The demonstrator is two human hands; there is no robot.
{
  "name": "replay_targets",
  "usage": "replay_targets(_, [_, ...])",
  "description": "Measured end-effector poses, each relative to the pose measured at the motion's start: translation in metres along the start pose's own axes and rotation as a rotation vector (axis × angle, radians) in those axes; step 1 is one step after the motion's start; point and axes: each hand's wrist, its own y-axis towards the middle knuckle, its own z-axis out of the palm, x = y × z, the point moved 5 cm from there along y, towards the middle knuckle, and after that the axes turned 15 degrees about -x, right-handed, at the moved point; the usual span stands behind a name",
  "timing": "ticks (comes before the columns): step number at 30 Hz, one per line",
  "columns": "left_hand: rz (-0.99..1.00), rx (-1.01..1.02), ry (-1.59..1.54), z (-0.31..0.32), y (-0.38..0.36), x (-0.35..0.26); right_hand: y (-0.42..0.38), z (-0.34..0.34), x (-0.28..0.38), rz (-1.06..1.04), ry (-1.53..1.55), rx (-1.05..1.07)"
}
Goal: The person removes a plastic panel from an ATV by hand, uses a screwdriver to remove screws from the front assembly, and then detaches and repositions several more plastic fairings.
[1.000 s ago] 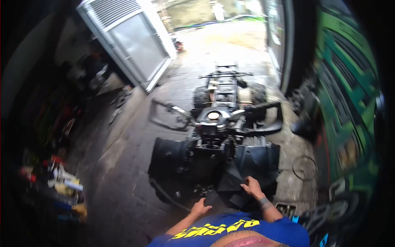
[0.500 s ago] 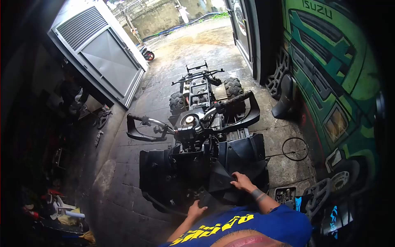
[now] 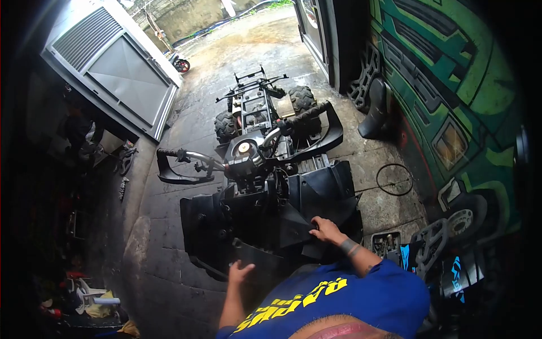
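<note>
A black plastic panel [image 3: 291,226] lies tilted over the front of a stripped quad bike [image 3: 248,161], between its black front fenders [image 3: 206,217]. My right hand [image 3: 328,231] is closed on the panel's upper right edge, thumb and fingers curled round it. My left hand [image 3: 241,273] is beside the panel's lower left end, its thumb and fingers apart; contact with the dark plastic is hard to make out. The handlebars with black hand guards [image 3: 333,138] stand just beyond the panel. Shadow hides the parts beneath it.
At right on the floor are a thin black hoop [image 3: 394,179], a seat [image 3: 375,110], a tray of small parts [image 3: 387,244] and a wheel [image 3: 460,222]. A green painted truck front [image 3: 429,68] lines the wall. A grey metal door [image 3: 130,79] stands at left.
My left hand has moved left and its fingers have spread. The panel's left end has shifted up and left. My right hand keeps its hold. The view has swung slightly right.
</note>
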Motion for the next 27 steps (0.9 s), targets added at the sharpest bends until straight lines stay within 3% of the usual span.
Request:
replay_targets(2, [-0.247,0.079,-0.348,-0.03,-0.006,-0.02,0.0,0.001,0.0,0.003,-0.011,0.016])
replay_targets(8, [-0.396,-0.208,-0.773,-0.062,-0.009,-0.027,-0.004,0.002,-0.001,0.034,-0.028,0.021])
replay_targets(10, [-0.593,-0.425,-0.972,-0.061,-0.01,-0.039,-0.005,0.002,-0.001,0.029,-0.008,0.01])
replay_targets(11, [-0.643,-0.419,-1.035,-0.057,-0.008,-0.046,-0.005,0.004,-0.002,0.029,-0.012,0.014])
replay_targets(14, [-0.714,-0.428,-1.126,-0.038,0.024,-0.02,-0.004,0.002,0.002,-0.058,-0.039,-0.074])
replay_targets(16, [-0.787,-0.506,-1.112,-0.028,0.037,-0.021,-0.004,-0.001,0.008,-0.006,-0.069,0.036])
replay_targets(27, [-0.779,-0.59,-0.977,-0.018,0.073,-0.039,-0.011,0.001,0.002,-0.006,-0.041,-0.009])
